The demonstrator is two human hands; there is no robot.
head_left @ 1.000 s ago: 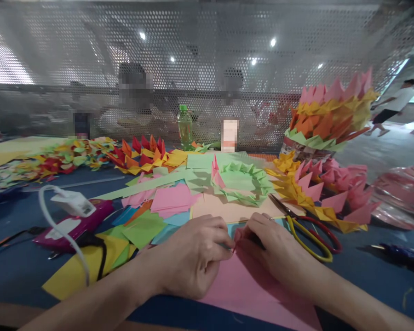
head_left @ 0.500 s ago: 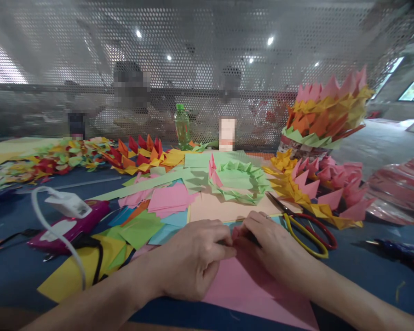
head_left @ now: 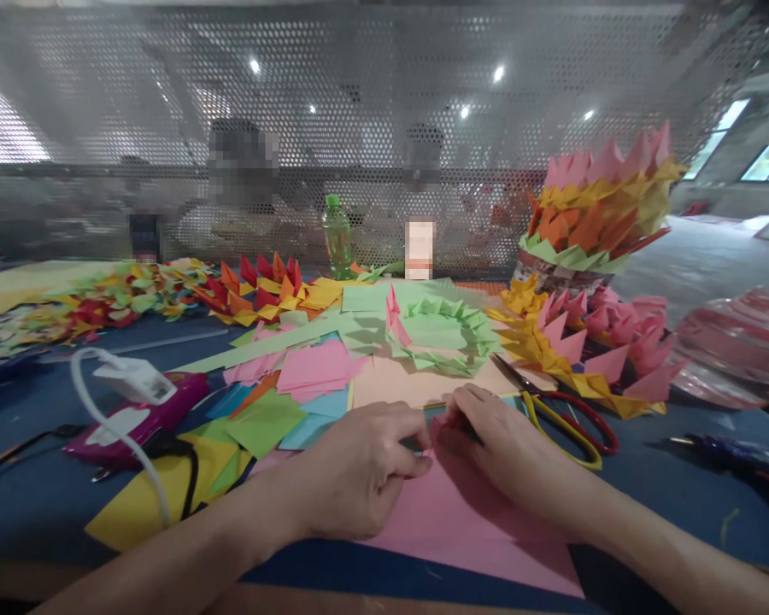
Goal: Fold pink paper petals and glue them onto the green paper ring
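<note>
My left hand (head_left: 375,465) and my right hand (head_left: 487,427) are close together above a large pink paper sheet (head_left: 480,538). Both are closed, fingers curled inward around a small piece of pink paper (head_left: 441,431), mostly hidden by the fingers. Just beyond stands a ring of folded green paper (head_left: 452,354), with one pink folded point (head_left: 394,318) on its left side. Beside my right hand lie scissors (head_left: 567,427) with one yellow and one red handle. Left of my left hand are a stack of pink paper squares (head_left: 313,367) and loose green paper (head_left: 266,425).
A purple power strip (head_left: 141,418) with a white charger (head_left: 134,376) lies left. Orange and red folded paper (head_left: 256,290), a green bottle (head_left: 337,239) and a perforated metal screen (head_left: 372,51) are behind. A tall paper piece (head_left: 599,205) and pink-yellow folded strips (head_left: 589,350) stand right.
The camera view has shifted slightly. My hands stay together on the small pink paper, with the fingers moved only a little.
</note>
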